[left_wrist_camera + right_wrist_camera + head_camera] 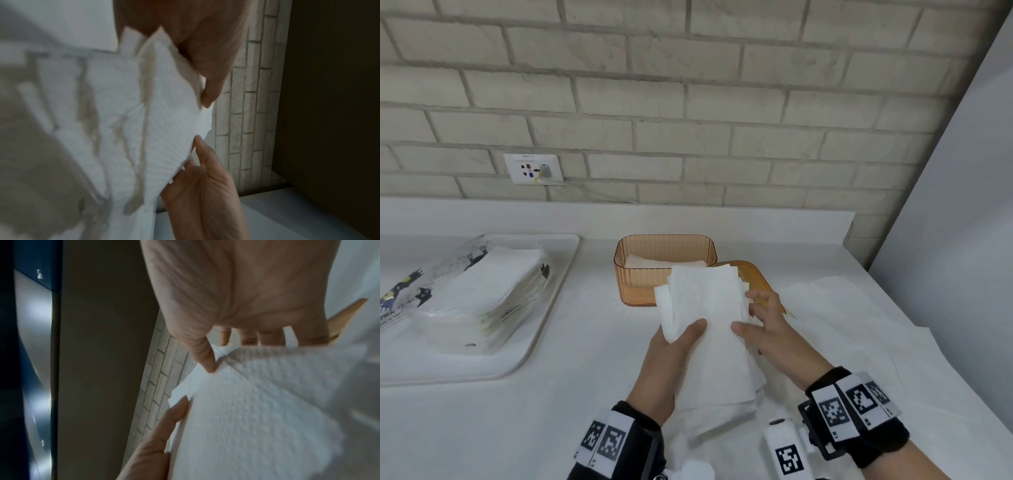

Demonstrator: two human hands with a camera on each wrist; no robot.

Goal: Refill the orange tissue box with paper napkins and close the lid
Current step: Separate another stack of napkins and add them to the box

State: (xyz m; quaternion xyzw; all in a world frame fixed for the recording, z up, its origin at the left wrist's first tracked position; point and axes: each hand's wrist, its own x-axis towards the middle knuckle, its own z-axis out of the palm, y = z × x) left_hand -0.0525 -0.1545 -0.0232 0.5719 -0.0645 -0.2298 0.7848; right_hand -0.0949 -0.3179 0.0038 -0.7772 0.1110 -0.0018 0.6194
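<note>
The orange tissue box (pixel 640 284) stands open at the back of the counter, with a few white napkins low inside it. Its orange lid (pixel 756 274) lies flat just right of the box, also seen in the right wrist view as the lid (pixel 347 313). In front of the box, both hands hold a stack of white napkins (pixel 709 308) slightly above the counter. My left hand (pixel 678 346) grips its left side, thumb on top. My right hand (pixel 760 322) pinches its right edge, its thumb (pixel 203 356) on top and the other fingers behind. The stack (pixel 144 129) fills the left wrist view.
A white tray (pixel 565 263) at the left carries an opened plastic pack of napkins (pixel 482 294). A loose white paper sheet (pixel 859 325) covers the counter on the right. The brick wall holds an outlet (pixel 534 169) with a cable. A white panel (pixel 962 205) closes off the right side.
</note>
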